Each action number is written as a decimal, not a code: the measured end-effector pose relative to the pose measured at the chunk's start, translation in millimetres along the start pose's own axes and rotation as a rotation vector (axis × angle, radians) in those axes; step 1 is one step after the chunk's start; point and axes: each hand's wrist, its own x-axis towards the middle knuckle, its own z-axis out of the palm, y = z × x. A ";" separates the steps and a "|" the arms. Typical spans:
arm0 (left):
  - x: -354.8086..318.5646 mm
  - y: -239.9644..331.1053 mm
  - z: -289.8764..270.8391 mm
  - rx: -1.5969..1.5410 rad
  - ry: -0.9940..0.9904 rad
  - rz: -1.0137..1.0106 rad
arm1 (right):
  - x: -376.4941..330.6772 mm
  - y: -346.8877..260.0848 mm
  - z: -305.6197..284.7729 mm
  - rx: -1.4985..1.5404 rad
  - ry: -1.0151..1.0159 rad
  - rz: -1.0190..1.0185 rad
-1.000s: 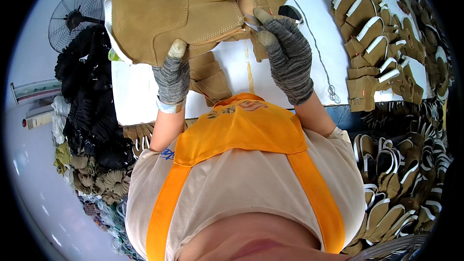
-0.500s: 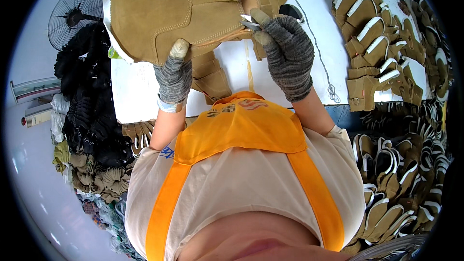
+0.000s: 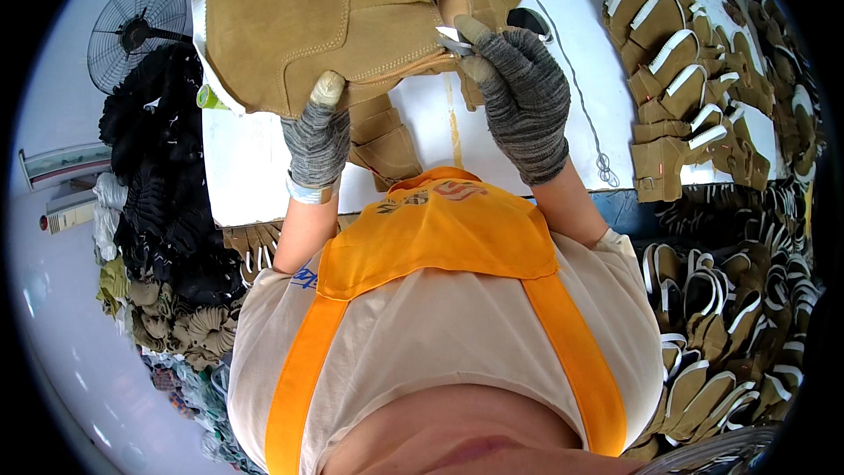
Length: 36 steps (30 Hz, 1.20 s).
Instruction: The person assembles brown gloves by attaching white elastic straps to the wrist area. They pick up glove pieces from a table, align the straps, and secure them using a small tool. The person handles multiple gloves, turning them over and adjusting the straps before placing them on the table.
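Both hands wear grey knit gloves and are up over the counter, working one tan suede glove (image 3: 325, 26). Left hand (image 3: 316, 136) is closed on the glove's lower edge, thumb on top, pinching the leather. Right hand (image 3: 523, 92) is closed around a small metal snipping tool (image 3: 453, 40), thumb and forefinger curled on it, tool tip touching the glove's right edge near the cuff seam. Tan glove is held flat, palm face up toward the camera, lifted off the white counter (image 3: 255, 167); can't tell whether its far side rests on anything. Just below the glove, between the two hands, more tan leather pieces (image 3: 387, 136) lie on the counter. Right part of the counter: rows of tan gloves with white cuffs (image 3: 694, 62), overlapped like shingles. Thin cord (image 3: 585, 114) runs down the counter beside the right hand. Past the counter's right edge, a heap of similar gloves (image 3: 730, 299) lower down. Left of the counter: pile of black gloves (image 3: 167, 202), olive-coloured ones (image 3: 180, 330) beneath. Standing fan (image 3: 136, 26) at upper left. Person wears an orange apron (image 3: 440, 237) over a light shirt.
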 end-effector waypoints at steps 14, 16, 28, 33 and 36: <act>1.6 2.9 -0.8 0.021 -0.030 0.004 | 1.5 3.3 -2.7 -0.051 0.010 -0.053; 2.3 -0.3 -6.8 0.039 -0.001 -0.001 | 4.3 1.2 -4.2 -0.093 -0.031 -0.044; 0.4 9.0 6.1 0.033 -0.044 -0.018 | 11.0 -8.7 -6.9 0.198 0.066 0.215; -2.3 2.1 -2.8 0.221 -0.025 0.070 | 17.7 -18.1 -3.4 0.226 -0.135 0.350; -3.0 1.9 1.3 0.238 -0.012 0.066 | 16.6 -9.6 4.1 0.110 -0.086 0.146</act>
